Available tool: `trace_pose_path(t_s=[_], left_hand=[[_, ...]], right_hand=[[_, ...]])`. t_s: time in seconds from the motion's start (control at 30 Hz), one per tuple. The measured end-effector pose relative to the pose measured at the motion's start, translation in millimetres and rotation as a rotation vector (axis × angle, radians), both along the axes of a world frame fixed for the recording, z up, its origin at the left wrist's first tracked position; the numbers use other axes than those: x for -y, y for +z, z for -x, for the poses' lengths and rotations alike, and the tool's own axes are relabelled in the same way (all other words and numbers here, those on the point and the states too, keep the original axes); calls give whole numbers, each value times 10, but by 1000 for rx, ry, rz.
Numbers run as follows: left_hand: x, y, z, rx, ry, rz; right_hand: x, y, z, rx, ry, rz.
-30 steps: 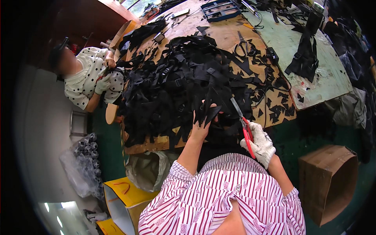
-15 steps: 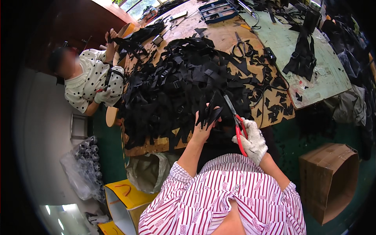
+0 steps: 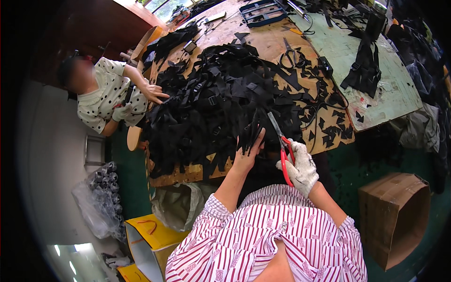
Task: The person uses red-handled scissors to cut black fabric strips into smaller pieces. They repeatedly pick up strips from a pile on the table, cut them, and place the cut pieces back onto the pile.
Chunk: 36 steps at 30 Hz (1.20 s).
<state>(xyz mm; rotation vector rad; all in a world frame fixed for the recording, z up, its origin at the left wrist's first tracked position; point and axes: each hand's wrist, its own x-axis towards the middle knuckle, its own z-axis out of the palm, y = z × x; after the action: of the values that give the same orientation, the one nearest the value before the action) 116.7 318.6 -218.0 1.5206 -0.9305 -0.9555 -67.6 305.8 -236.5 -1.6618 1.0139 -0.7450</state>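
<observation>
Wooden table (image 3: 265, 38) under black straps (image 3: 202, 101) (many)

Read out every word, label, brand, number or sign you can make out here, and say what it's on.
No text can be read.
Striped shirt: small printed patches, too blurred to tell whether they are letters.
Red-handled cutters: no legible marking.
Black strap pile: none legible.
Cardboard box: none legible.

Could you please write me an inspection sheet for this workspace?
Surface: wooden table, partly covered; worn pale-green board beside it
Job's things: heap of black straps; red-handled scissors
Clutter: triangular black offcuts, second scissors, blue tray
Hands: bare left hand holds black strips; gloved right hand holds the red-handled scissors
Cables: black cable near the offcuts
Surroundings: co-worker at left, open cardboard box at lower right
</observation>
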Motion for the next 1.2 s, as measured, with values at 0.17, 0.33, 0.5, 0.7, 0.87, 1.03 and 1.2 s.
trace_pose_path(t_s=[0.17,0.33,0.5,0.7,0.87,1.03,1.2], left_hand=[[-4,-98,-90,-44,-26,-40],[-129,-268,-215,58,-89,-5],[-173,-325,-71,100,-19,191],[-137,-329,-135,71,12,91],[-226,-502,-267,40,-171,155],[-184,-378,-87,266,-63,265],[-217,-329,-145,-45,-47,185]], right_hand=[[-35,9,-49,110,18,-133],[28,19,-29,76,41,-69],[47,-1,-40,66,40,-125],[1,-102,-79,154,43,-249],[69,-100,-66,104,48,-208],[61,28,-92,162,30,-399],[153,21,-69,417,-138,-652]])
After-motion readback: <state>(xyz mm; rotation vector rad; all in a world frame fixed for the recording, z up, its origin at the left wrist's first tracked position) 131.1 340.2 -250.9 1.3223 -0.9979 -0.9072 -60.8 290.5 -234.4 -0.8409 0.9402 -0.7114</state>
